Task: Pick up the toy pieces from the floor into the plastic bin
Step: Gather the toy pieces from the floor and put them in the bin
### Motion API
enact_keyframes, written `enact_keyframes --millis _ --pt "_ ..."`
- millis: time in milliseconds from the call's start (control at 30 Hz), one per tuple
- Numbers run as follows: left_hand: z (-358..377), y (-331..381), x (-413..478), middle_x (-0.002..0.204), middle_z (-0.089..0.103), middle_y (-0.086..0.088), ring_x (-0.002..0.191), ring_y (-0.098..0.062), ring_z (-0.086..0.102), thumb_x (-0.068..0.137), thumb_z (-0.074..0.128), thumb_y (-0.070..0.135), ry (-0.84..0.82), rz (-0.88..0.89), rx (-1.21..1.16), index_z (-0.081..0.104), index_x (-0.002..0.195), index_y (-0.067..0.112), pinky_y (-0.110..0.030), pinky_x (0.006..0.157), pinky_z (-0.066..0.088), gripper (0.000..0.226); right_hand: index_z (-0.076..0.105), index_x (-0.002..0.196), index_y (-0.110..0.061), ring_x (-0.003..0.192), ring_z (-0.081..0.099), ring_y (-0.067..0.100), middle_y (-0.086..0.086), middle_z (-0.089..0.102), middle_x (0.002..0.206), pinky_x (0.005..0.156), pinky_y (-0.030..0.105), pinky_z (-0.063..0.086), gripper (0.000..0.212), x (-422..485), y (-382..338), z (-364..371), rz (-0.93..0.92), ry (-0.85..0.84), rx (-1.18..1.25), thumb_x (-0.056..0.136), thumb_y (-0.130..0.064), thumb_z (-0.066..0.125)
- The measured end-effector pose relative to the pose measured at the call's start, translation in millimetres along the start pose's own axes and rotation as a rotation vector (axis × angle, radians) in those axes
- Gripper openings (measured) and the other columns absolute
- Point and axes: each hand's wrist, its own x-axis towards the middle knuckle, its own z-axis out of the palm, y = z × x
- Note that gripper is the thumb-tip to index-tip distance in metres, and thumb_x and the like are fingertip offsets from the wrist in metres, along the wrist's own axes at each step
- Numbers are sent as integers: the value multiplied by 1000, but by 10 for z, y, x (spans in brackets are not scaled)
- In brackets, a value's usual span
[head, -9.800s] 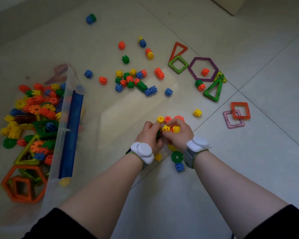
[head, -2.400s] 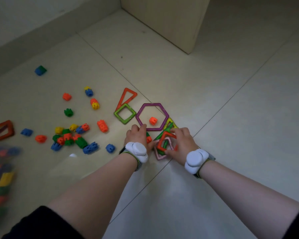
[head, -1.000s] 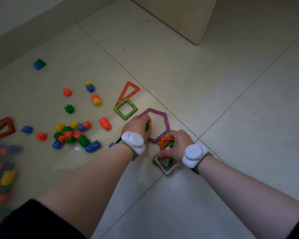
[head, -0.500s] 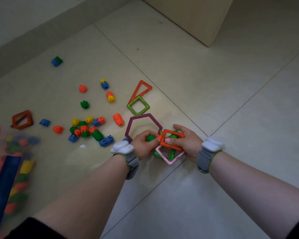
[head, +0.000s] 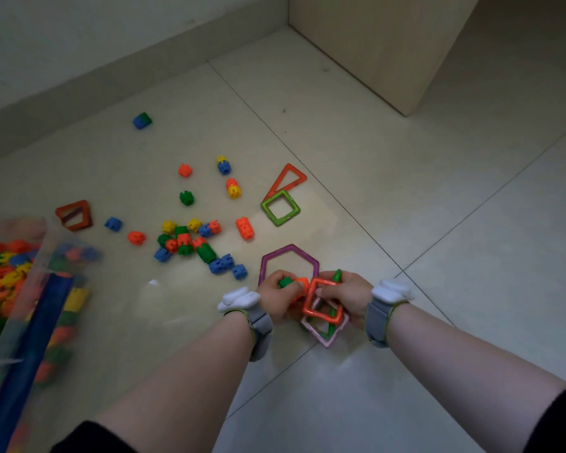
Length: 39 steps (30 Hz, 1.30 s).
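Orange-topped frame stack (head: 308, 299) sits pinched in the right hand (head: 350, 294), likely for one carry; left hand (head: 276, 299) curls round blocks (head: 286, 282); plastic bin (head: 36, 328) at nine o'clock.

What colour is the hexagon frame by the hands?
The hexagon frame is purple, seen in the head view.

Scattered blocks (head: 185, 241) before the bin (head: 36, 338); bare floor (head: 471, 256) rightward.

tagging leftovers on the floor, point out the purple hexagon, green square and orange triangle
purple hexagon (head: 291, 246): head view, far corner of frame
green square (head: 268, 213): head view, left side
orange triangle (head: 289, 168): head view, far corner
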Motion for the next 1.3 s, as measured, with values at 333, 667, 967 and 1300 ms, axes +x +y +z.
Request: enact_keyframes --millis 333,667,967,1300 --pt "-53 -93 -249 77 57 -17 73 -27 54 88 59 12 184 17 -85 58 75 15 -41 74 52 13 49 120 -2 86 61 34 29 56 109 84 46 53 44 -139 86 243 11 88 37 78 11 58" --pt "-45 54 -350 98 62 -24 91 -33 59 86 59 15 202 -48 -193 62 98 8 -46 89 51 14 62 89 7 78 59 36 28 60 89 90 55 48 17 -262 101 431 28 -15 33 77 15 52" --pt "-584 509 -882 86 57 -18 75 -29 54 92 53 13 -45 119 -220 55 87 16 -40 70 49 6 60 81 -9 68 64 27 16 67 80 77 41 56 12 -655 -487 786 -151 -44 -141 78 1 66" --pt "-2604 1100 -1783 82 59 -12 73 -23 57 90 57 12 133 306 62 57 89 14 -30 59 57 2 61 87 -5 62 61 21 15 65 79 63 32 56 8 -1193 -1256 2577 -327 -231 -183 82 1 63"
